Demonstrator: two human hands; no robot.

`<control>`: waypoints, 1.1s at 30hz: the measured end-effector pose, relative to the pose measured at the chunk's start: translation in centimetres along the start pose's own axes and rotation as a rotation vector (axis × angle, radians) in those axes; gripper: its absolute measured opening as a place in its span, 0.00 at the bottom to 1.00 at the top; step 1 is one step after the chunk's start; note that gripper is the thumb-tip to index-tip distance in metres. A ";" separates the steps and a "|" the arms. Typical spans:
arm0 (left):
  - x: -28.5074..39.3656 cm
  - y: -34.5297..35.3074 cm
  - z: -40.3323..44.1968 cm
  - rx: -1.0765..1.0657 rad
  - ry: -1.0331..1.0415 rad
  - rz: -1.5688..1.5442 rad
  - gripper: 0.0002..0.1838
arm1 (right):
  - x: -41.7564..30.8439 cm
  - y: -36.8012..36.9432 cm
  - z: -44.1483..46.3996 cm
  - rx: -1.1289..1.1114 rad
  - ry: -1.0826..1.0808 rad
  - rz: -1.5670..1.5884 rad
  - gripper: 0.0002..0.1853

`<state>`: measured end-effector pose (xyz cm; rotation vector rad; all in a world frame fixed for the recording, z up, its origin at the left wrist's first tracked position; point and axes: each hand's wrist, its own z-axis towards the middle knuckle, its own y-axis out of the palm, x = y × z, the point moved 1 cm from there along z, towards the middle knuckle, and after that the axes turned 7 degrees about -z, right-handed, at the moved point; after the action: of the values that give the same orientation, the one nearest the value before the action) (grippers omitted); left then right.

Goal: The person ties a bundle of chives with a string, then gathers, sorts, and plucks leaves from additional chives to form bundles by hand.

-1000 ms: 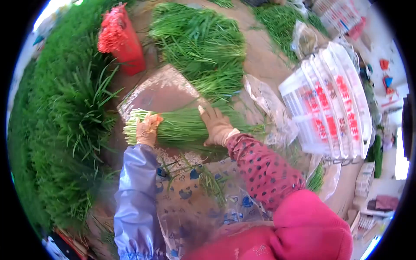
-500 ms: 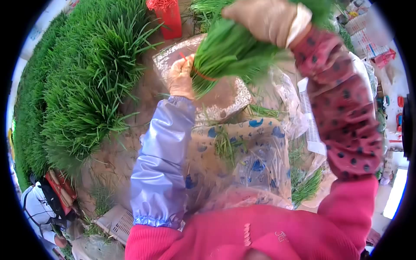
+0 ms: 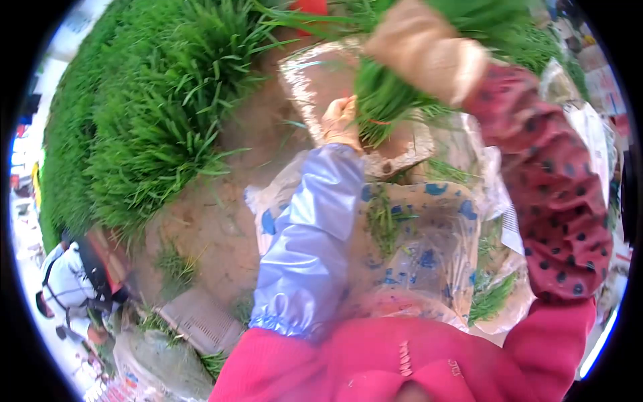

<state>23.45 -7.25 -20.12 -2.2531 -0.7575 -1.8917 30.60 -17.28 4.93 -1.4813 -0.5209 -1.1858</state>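
A bunch of green chives (image 3: 387, 100), with an orange-red band near its cut end, is held over a board with a white patterned border (image 3: 303, 87). My left hand (image 3: 340, 122) is closed at the left side of the bunch, near the band. Over the upper part of the bunch lies my right hand (image 3: 414, 50), in a tan glove; its fingers are smeared by motion and partly hidden. Blurred green leaves extend past it toward the upper right.
A large heap of chives (image 3: 154, 127) fills the left. Below the board, a plastic sheet with blue prints (image 3: 429, 258) carries loose trimmings (image 3: 383, 224). A red container (image 3: 309, 13) stands at the top. A grey crate (image 3: 201, 318) and another person (image 3: 70, 281) are at lower left.
The view has shifted, so the heap, board and sheet sit farther right. Both hands remain at the bunch; the red strip seen by my left fingers no longer shows.
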 end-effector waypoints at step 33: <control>6.2 2.0 0.0 -0.435 0.138 1.436 0.70 | -15.8 9.3 -3.4 -0.695 1.339 2.221 0.13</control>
<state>24.99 -7.04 -13.76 -1.7770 1.1275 -1.3595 30.70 -18.66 -13.69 -0.5257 2.0771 -0.0667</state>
